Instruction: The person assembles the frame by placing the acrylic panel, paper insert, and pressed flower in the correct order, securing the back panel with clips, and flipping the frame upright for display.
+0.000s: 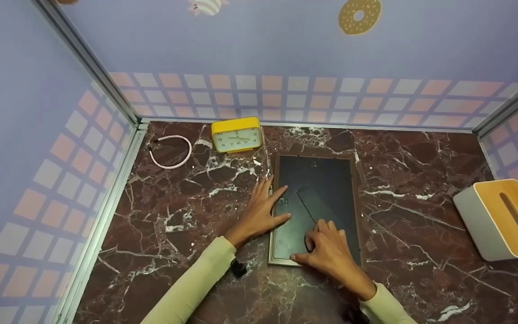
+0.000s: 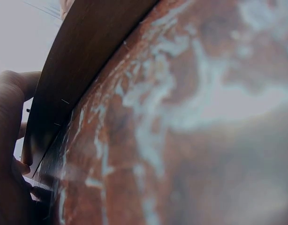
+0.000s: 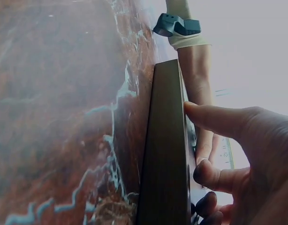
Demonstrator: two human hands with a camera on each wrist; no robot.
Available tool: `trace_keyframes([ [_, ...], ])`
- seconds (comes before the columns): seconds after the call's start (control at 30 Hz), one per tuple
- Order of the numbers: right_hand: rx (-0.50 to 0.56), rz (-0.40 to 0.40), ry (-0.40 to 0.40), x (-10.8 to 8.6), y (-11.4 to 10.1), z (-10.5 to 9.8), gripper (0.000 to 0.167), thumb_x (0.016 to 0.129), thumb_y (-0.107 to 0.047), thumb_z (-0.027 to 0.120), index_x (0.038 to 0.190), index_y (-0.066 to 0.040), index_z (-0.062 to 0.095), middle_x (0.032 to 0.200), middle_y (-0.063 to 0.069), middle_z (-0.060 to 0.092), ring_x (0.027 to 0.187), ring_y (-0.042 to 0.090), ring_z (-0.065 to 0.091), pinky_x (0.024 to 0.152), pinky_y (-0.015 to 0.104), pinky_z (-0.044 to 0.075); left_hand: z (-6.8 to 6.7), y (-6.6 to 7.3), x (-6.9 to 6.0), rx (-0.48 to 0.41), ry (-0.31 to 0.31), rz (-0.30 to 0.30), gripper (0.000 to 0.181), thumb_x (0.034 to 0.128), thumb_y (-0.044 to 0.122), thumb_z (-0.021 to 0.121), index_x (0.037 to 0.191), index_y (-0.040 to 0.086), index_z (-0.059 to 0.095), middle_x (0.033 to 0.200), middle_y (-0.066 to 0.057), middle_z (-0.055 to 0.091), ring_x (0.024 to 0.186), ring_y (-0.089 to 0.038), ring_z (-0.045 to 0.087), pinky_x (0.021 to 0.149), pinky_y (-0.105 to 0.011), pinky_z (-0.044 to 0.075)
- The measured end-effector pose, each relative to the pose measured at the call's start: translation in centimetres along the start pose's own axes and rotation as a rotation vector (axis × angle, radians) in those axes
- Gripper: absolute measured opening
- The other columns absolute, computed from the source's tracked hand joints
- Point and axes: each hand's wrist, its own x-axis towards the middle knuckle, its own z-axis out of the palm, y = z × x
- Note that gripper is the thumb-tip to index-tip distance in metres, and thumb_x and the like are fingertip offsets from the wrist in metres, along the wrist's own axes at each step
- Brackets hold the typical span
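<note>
A picture frame lies on the marble-patterned table with its dark backing up and a support leg running slantwise across it. My left hand rests at the frame's left side, fingers spread, thumb and forefinger over the rim. Its side edge rises close by in the left wrist view. Over the lower half is my right hand, fingers bent down near the leg's lower end and thumb at the bottom rim. In the right wrist view that thumb touches the frame's edge; whether the fingertips hold the leg is hidden.
A yellow alarm clock stands by the back wall, with a pale headband to its left. On the far right sits a tissue box with a wooden lid. Patterned walls enclose the table at the back and sides.
</note>
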Motion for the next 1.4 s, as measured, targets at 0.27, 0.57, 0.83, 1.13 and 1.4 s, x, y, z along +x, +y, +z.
trace_keyframes([
  [0.27,0.023,-0.029,0.005,-0.3,0.0,0.2,0.058,0.078,-0.05,0.099,0.067,-0.023,0.048,0.085,-0.005,0.034,0.081,0.021,0.031,0.074,0.041,0.021,0.0,-0.1,-0.1,-0.025,-0.007,-0.01,0.082,0.1037,0.057,0.07,0.172,0.023,0.042,0.183,-0.021,0.007,0.169,-0.047,-0.001,0.132,-0.073,0.005],
  [0.57,0.261,-0.185,0.135,-1.6,3.2,-0.1,0.035,0.085,-0.029,0.097,0.081,-0.024,0.063,0.097,-0.012,0.054,0.088,0.01,0.044,0.079,0.035,0.036,0.2,0.1,-0.2,-0.028,0.004,-0.003,0.083,0.1015,0.058,0.072,0.171,0.022,0.044,0.183,-0.022,0.009,0.168,-0.048,0.0,0.132,-0.074,0.005],
  [0.83,0.474,-0.396,0.259,-2.2,6.7,-1.9,0.026,0.086,0.005,0.09,0.103,-0.011,0.08,0.11,-0.001,0.069,0.095,0.016,0.062,0.081,0.019,0.051,0.2,-0.1,0.0,-0.035,0.012,0.003,0.084,0.0999,0.058,0.073,0.171,0.023,0.045,0.184,-0.021,0.009,0.169,-0.046,0.001,0.132,-0.072,0.004],
  [1.13,0.362,-0.508,0.22,-3.5,8.7,-3.0,0.037,0.08,0.007,0.094,0.107,-0.013,0.079,0.114,0.0,0.068,0.102,0.017,0.06,0.094,0.019,0.046,0.1,-0.3,-0.1,-0.038,0.006,0.01,0.083,0.1019,0.057,0.072,0.172,0.023,0.043,0.183,-0.022,0.009,0.169,-0.047,0.0,0.132,-0.074,0.005],
  [1.4,0.314,-0.485,0.176,-4.4,9.6,-3.4,0.035,0.079,0.011,0.09,0.105,-0.01,0.079,0.115,0.0,0.068,0.106,0.018,0.061,0.103,0.014,0.042,0.3,-0.3,0.0,-0.034,0.006,0.01,0.083,0.1018,0.056,0.072,0.172,0.021,0.043,0.183,-0.023,0.009,0.169,-0.047,0.0,0.132,-0.074,0.004],
])
